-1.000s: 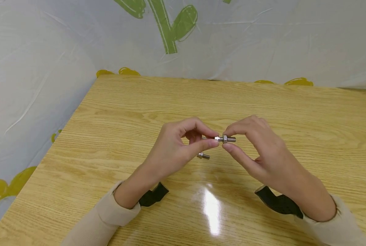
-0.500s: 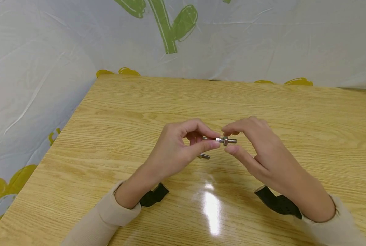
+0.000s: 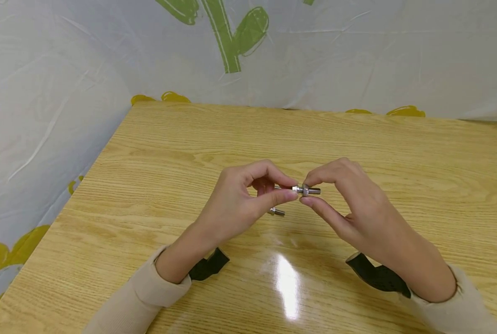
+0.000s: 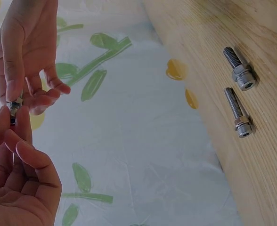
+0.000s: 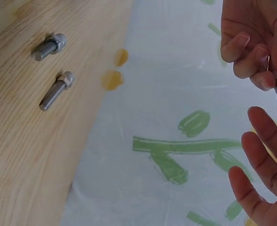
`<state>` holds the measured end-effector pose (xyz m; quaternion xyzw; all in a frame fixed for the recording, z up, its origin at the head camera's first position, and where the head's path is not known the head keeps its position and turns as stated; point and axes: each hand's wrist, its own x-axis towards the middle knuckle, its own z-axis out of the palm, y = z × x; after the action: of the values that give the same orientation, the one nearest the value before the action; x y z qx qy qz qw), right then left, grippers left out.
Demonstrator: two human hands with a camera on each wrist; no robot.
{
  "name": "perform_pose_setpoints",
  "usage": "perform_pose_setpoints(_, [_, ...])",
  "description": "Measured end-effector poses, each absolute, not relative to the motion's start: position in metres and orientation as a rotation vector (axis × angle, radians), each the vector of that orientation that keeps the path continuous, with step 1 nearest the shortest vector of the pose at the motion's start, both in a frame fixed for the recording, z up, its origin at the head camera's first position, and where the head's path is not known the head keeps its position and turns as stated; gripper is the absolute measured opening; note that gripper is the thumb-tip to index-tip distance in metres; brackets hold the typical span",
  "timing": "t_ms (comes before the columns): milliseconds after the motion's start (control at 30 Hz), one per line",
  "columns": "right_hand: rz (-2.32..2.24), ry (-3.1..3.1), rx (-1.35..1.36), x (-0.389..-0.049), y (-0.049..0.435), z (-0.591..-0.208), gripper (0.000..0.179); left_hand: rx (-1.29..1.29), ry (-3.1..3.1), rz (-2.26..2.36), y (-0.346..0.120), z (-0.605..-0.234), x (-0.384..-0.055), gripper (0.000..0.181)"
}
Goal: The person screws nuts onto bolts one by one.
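My left hand (image 3: 236,202) pinches the head end of a silver bolt (image 3: 315,191) between thumb and forefinger, holding it level above the table. A hex nut (image 3: 305,189) sits partway along the thread, and my right hand (image 3: 357,208) pinches this nut with thumb and forefinger. In the left wrist view the bolt (image 4: 14,109) is mostly covered by fingers. Its other fingers spread loosely, the right hand (image 5: 265,174) shows low in the right wrist view. Two more socket-head bolts lie on the table: a thicker one (image 4: 242,70) and a thinner one (image 4: 236,113), each with a nut.
The wood-grain table (image 3: 169,139) ends at a pale curtain (image 3: 336,55) with green and yellow plant shapes. A dark strap (image 3: 210,265) is on the left wrist, another dark strap (image 3: 378,273) on the right. The head view shows just part of one lying bolt.
Half a second ago the right thumb and forefinger were spread apart from the nut; now they are closed on it again. The left hand stays nearly still with the bolt.
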<state>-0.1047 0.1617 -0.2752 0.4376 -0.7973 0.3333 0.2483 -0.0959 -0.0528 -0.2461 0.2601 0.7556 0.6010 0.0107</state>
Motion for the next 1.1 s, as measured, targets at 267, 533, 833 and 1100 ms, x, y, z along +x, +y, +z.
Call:
perform_pose_setpoints(267, [0.875, -2.227, 1.166, -0.099, 0.153, -0.265, 0.036, 0.814, 2.336, 1.885, -0.051, -0.246, -0.095, 0.006])
perform_pose_setpoints(533, [0.951, -2.291, 1.096, -0.102, 0.165, -0.277, 0.032, 0.797, 2.355, 1.868, -0.051, -0.247, -0.096, 0.006])
perform_pose_setpoints(833, [1.04, -2.112, 1.218, -0.112, 0.17, -0.291, 0.036, 0.748, 2.354, 1.868, -0.052, -0.246, -0.095, 0.007])
perform_pose_setpoints(1100, [0.986, -2.136, 1.184, -0.107, 0.164, -0.28, 0.028, 0.739, 2.349, 1.861, -0.052, -0.246, -0.096, 0.007])
